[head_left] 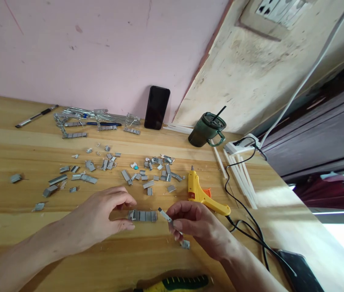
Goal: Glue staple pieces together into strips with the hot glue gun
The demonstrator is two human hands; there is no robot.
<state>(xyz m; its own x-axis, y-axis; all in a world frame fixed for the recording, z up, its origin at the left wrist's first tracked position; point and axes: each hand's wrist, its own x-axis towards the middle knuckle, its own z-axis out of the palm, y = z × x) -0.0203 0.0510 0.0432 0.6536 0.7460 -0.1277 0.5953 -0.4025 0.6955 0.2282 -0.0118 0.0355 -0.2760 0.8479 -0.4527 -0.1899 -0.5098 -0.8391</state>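
Note:
My left hand is held just left of a short row of joined grey metal pieces lying on the wooden table. Its thumb and fingers are apart, close to the row's left end, and nothing shows between them. On the other side, my right hand pinches a small grey metal strip, which points up and left toward the row's right end. Part of that strip is hidden by the fingers. Below this hand lies a loose metal piece.
A yellow hot glue gun lies beyond my right hand, its black cord trailing right. Loose metal pieces are scattered ahead. Farther back are a phone, a green mug and white glue sticks. A green-yellow handle lies at the front.

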